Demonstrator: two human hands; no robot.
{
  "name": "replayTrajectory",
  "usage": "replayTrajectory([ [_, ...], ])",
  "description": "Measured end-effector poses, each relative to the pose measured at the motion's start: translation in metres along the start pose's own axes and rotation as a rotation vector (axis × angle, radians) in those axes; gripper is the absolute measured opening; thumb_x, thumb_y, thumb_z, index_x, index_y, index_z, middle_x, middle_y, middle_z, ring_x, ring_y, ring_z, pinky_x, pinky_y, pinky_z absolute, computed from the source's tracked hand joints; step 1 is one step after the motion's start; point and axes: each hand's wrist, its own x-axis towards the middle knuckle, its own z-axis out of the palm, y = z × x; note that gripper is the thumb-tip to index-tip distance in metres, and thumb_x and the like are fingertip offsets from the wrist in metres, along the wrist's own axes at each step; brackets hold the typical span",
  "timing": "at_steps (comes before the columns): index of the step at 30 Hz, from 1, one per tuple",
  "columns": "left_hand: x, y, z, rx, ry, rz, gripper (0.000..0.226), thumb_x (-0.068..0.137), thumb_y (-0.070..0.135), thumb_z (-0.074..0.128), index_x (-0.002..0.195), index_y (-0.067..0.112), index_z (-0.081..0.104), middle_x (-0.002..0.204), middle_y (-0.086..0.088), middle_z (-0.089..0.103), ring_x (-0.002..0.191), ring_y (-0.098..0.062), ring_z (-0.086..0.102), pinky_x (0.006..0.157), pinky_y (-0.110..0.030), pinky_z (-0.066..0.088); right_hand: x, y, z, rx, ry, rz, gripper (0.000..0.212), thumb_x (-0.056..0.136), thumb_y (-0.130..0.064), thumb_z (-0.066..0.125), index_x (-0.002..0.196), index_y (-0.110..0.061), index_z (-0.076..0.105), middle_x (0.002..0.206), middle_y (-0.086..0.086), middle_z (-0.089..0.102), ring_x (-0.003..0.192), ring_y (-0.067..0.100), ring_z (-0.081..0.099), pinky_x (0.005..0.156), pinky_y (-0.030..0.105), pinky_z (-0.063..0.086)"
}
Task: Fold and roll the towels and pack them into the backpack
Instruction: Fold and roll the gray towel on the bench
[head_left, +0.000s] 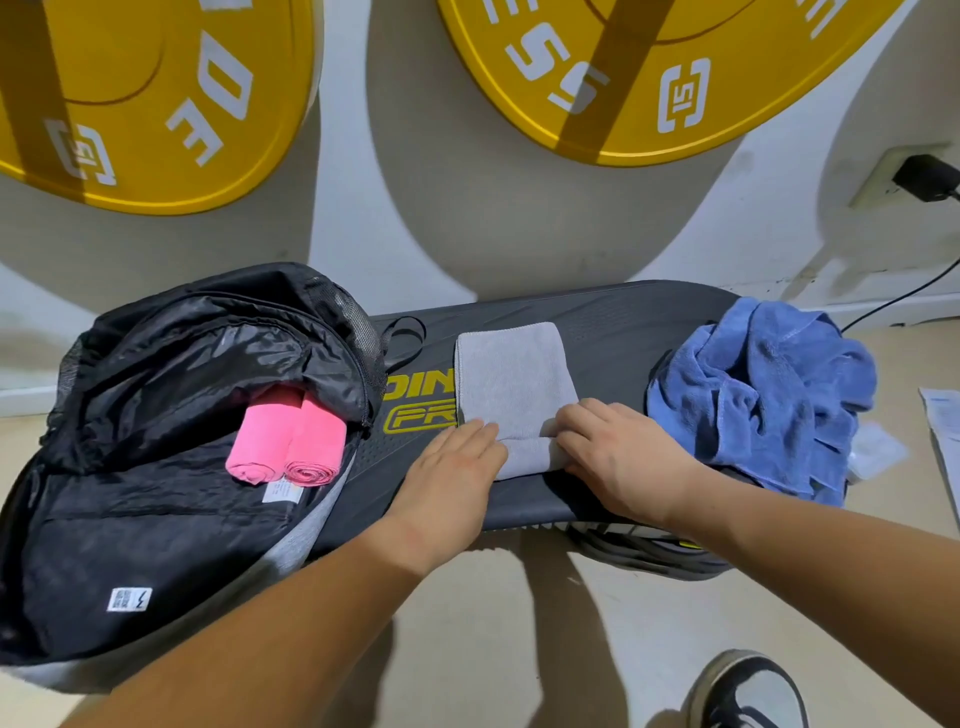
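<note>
A folded grey towel (514, 379) lies as a narrow strip on the dark step platform (613, 322), its near end turned over into the start of a roll. My left hand (457, 467) and my right hand (602, 447) both grip that rolled end, one at each side. The black backpack (156, 467) lies open on the left with two rolled pink towels (288, 441) inside its mouth. A crumpled blue towel (763, 395) is heaped on the platform's right end.
Two big yellow weight plates (649, 78) lean on the white wall behind. A charger sits in a wall socket (924, 176) at the far right with its cable trailing down. Papers (943, 431) lie on the floor at right. My shoe (748, 691) is below.
</note>
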Motion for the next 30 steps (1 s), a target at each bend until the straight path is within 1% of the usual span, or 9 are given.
replayTrajectory([
  [6,0.003,-0.001,-0.015,-0.140,-0.078,-0.070,0.034,0.091,0.008,0.056,0.121,0.023,0.057,0.122,0.003,0.062,0.114,-0.026,0.056,0.093,-0.037,0.046,0.014,0.003,-0.022,0.233,-0.216,0.244,0.016,0.096,-0.025,0.052,0.107,-0.018,0.060,0.103,0.000,0.065,0.096,0.027,0.060,0.076,0.038,0.050],
  [9,-0.003,-0.007,-0.019,-0.383,-0.070,-0.185,0.032,0.101,0.019,0.051,0.132,0.023,0.059,0.129,0.004,0.062,0.120,-0.021,0.054,0.099,-0.036,0.046,0.016,0.002,-0.033,0.458,-0.251,0.382,0.019,0.097,-0.025,0.055,0.116,-0.024,0.059,0.097,-0.006,0.070,0.091,0.024,0.064,0.080,0.037,0.053],
  [12,-0.010,-0.007,-0.017,-0.531,-0.065,-0.282,0.029,0.100,0.018,0.054,0.128,0.020,0.065,0.122,0.005,0.062,0.115,-0.017,0.056,0.097,-0.028,0.043,0.017,0.002,-0.034,0.608,-0.303,0.492,0.011,0.096,-0.026,0.063,0.105,-0.022,0.066,0.087,-0.017,0.065,0.081,0.006,0.062,0.070,0.012,0.045],
  [14,-0.009,-0.007,-0.015,-0.635,-0.064,-0.382,0.026,0.100,0.016,0.055,0.122,0.021,0.068,0.115,0.004,0.061,0.108,-0.017,0.057,0.094,-0.027,0.043,0.018,0.000,-0.033,0.725,-0.309,0.559,0.002,0.095,-0.026,0.066,0.094,-0.026,0.067,0.091,-0.020,0.067,0.081,0.000,0.062,0.069,0.006,0.041],
  [20,0.007,-0.013,-0.011,-0.836,-0.007,-0.620,0.017,0.095,0.020,0.062,0.108,0.026,0.070,0.084,0.013,0.056,0.079,-0.019,0.059,0.083,-0.037,0.056,0.023,-0.001,-0.021,0.869,-0.169,0.813,0.014,0.090,-0.031,0.074,0.093,-0.018,0.070,0.091,-0.001,0.073,0.086,0.017,0.068,0.072,0.025,0.056],
  [22,0.013,-0.013,-0.011,-0.814,0.070,-0.646,0.011,0.092,0.016,0.067,0.101,0.023,0.067,0.085,0.012,0.054,0.080,-0.015,0.056,0.078,-0.028,0.051,0.024,0.001,-0.019,0.857,-0.150,0.847,0.021,0.089,-0.035,0.075,0.095,-0.018,0.066,0.091,0.000,0.069,0.082,0.015,0.065,0.066,0.023,0.051],
  [25,0.017,-0.011,-0.015,-0.589,0.154,-0.502,0.014,0.089,0.009,0.067,0.099,0.018,0.063,0.095,0.004,0.051,0.080,-0.005,0.049,0.068,-0.022,0.036,0.028,0.001,-0.015,0.730,-0.129,0.792,0.022,0.091,-0.039,0.071,0.095,-0.019,0.060,0.091,-0.003,0.064,0.081,0.016,0.063,0.069,0.029,0.052],
  [27,0.016,-0.013,-0.013,-0.360,0.175,-0.285,0.020,0.084,-0.001,0.065,0.093,0.017,0.065,0.097,0.002,0.054,0.085,-0.016,0.051,0.066,-0.030,0.042,0.031,0.000,-0.010,0.493,-0.079,0.630,0.020,0.095,-0.039,0.064,0.093,-0.020,0.061,0.091,-0.003,0.057,0.079,0.019,0.059,0.071,0.037,0.053],
  [30,0.008,-0.010,-0.004,-0.078,0.132,-0.051,0.022,0.072,-0.003,0.065,0.083,0.015,0.065,0.091,0.000,0.059,0.085,-0.027,0.056,0.057,-0.035,0.046,0.030,-0.001,-0.003,0.191,0.049,0.300,0.026,0.099,-0.033,0.054,0.084,-0.014,0.063,0.085,0.002,0.053,0.076,0.028,0.057,0.060,0.040,0.050],
])
